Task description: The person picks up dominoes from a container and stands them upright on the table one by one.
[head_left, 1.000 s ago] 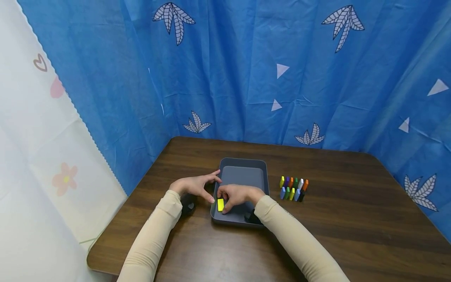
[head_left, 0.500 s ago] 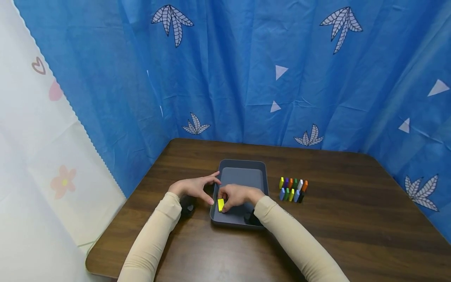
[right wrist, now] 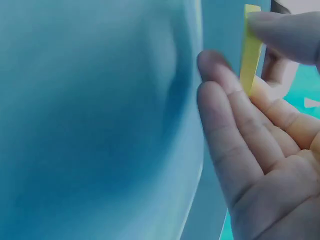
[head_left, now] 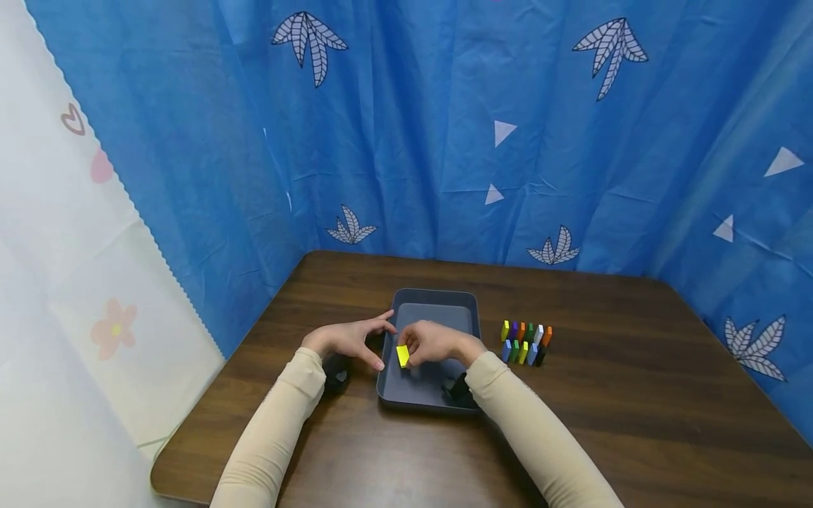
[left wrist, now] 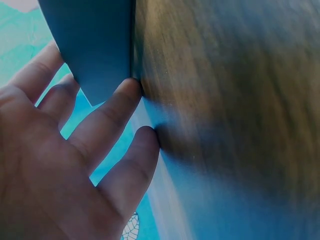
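My right hand (head_left: pixel 438 341) pinches a small flat yellow domino (head_left: pixel 403 356) over the left part of a dark grey tray (head_left: pixel 406 389). In the right wrist view the yellow domino (right wrist: pixel 250 50) stands between the thumb and a finger, while the other fingers extend beside it, close to the tray surface (right wrist: pixel 100 110). My left hand (head_left: pixel 351 339) is at the tray's left side with fingers spread and thumb apart. Its fingertips lie right at the tray wall (left wrist: pixel 95 45) in the left wrist view, and it holds nothing.
Right of the tray, several coloured dominoes (head_left: pixel 524 351) stand upright in two rows on the brown wooden table (head_left: pixel 610 395). A blue curtain (head_left: pixel 406 141) hangs behind the table, and a white patterned one (head_left: pixel 82 282) hangs at the left.
My right hand has moved the yellow domino away from the tray's near left corner, slightly farther back and to the right. The left hand has stayed at the tray's side.
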A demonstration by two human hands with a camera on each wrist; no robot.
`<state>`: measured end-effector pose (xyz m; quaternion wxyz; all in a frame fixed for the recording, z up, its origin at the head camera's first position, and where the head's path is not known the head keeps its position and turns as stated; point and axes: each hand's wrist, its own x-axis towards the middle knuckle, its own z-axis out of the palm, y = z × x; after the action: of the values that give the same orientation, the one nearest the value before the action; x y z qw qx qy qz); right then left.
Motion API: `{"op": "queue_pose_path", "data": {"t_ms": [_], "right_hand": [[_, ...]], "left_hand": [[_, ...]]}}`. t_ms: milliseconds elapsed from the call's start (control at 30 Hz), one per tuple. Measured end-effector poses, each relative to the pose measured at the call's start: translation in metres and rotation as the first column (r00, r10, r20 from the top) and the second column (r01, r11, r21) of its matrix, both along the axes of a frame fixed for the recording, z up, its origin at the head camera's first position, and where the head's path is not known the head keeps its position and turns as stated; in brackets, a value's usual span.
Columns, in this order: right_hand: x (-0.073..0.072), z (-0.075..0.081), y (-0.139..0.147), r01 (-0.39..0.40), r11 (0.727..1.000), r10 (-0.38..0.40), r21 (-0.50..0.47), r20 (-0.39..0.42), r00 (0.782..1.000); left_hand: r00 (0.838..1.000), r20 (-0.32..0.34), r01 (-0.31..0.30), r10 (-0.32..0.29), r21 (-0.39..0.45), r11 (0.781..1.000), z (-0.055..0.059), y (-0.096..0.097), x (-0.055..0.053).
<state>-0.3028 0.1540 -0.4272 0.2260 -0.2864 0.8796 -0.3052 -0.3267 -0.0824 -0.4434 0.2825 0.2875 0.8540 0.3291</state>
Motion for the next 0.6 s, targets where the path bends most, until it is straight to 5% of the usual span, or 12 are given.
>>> {"op": "queue_pose_path", "data": {"t_ms": [267, 600], "right_hand": [[0.004, 0.005, 0.005, 0.053, 0.991, -0.052, -0.122, 0.015, 0.999], [0.01, 0.011, 0.008, 0.035, 0.963, -0.027, -0.266, 0.036, 0.999]], "left_hand": [[1.0, -0.002, 0.012, -0.012, 0.001, 1.0, -0.001, -0.001, 0.001], [1.0, -0.008, 0.023, -0.023, 0.0, 1.0, 0.0, -0.002, -0.002]]}}
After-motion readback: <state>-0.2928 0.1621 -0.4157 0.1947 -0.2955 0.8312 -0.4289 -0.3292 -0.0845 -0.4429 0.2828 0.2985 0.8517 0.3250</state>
